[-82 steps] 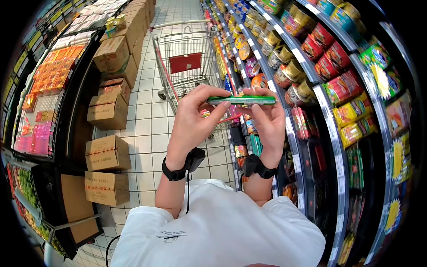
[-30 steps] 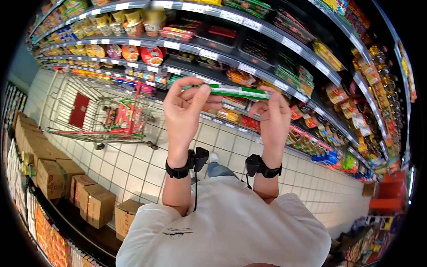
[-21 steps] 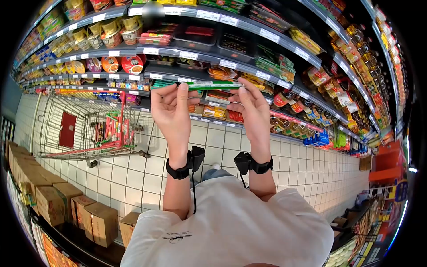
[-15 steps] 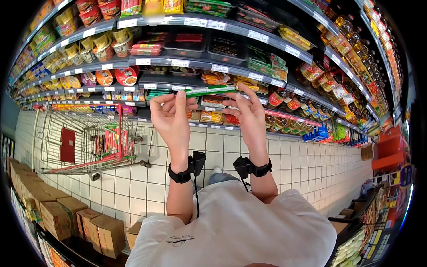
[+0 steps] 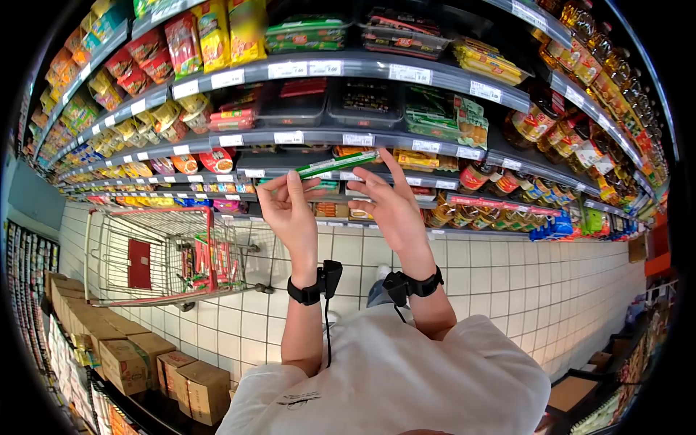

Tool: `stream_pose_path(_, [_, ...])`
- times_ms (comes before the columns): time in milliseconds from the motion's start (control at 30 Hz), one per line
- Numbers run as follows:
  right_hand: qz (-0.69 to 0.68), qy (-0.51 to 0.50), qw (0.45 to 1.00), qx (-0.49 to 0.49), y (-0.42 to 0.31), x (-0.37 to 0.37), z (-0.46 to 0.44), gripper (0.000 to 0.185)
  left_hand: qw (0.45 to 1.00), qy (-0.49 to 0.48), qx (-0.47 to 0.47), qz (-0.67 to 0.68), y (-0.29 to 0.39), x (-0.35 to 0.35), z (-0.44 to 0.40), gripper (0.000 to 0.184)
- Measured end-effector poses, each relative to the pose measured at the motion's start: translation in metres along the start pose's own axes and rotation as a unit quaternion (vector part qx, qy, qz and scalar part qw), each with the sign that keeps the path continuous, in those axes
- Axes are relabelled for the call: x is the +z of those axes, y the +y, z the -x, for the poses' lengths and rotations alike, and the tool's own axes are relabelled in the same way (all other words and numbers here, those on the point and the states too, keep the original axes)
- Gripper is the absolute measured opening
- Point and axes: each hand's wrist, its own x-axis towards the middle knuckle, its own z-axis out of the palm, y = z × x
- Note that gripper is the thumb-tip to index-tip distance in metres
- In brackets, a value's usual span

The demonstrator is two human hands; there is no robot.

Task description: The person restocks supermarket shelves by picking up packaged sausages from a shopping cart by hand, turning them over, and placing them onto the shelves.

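A slim stick in a green wrapper with a pale printed strip (image 5: 337,164) is held up in front of the shelves, its right end tilted higher. My left hand (image 5: 292,206) pinches its left end between thumb and fingers. Beside the stick's right end, my right hand (image 5: 391,206) has its fingers spread, the index fingertip at or very near the tip. Its thumb is hard to make out. Black straps with small boxes and cables sit on both wrists. Behind the stick, the shelf (image 5: 319,138) carries packaged food and price labels.
To the left stands a shopping cart (image 5: 210,250) with red and green sticks in it. Cardboard boxes (image 5: 203,391) line the lower left. Oil bottles (image 5: 580,65) and jars (image 5: 475,176) fill the shelves at right. Pale floor tiles (image 5: 486,275) run between.
The stick has tilted, its right end now higher. My right fingers have opened away from that end, while my left hand keeps its pinch. The view has shifted, with the cart appearing further right.
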Motion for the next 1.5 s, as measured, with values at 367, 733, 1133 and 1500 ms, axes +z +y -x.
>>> stream_pose_path(367, [-0.072, 0.066, 0.995, -0.028, -0.086, -0.14, -0.103, 0.07, 0.979, -0.147, -0.134, -0.046, -0.088, 0.173, -0.024, 0.037])
stream_pose_path(733, [-0.09, 0.174, 0.981, 0.0, -0.111, -0.259, -0.163, 0.069, 0.92, -0.198, -0.335, 0.045, -0.192, 0.255, -0.036, 0.045])
stream_pose_path(1133, [-0.034, 0.143, 0.989, 0.026, -0.108, -0.275, -0.169, 0.083, 0.921, -0.192, -0.336, 0.038, -0.227, 0.258, -0.027, 0.053])
stream_pose_path(1500, [-0.041, 0.156, 0.986, 0.035, -0.058, -0.245, -0.161, 0.028, 0.944, -0.078, -0.319, 0.035, -0.201, 0.161, -0.029, 0.022])
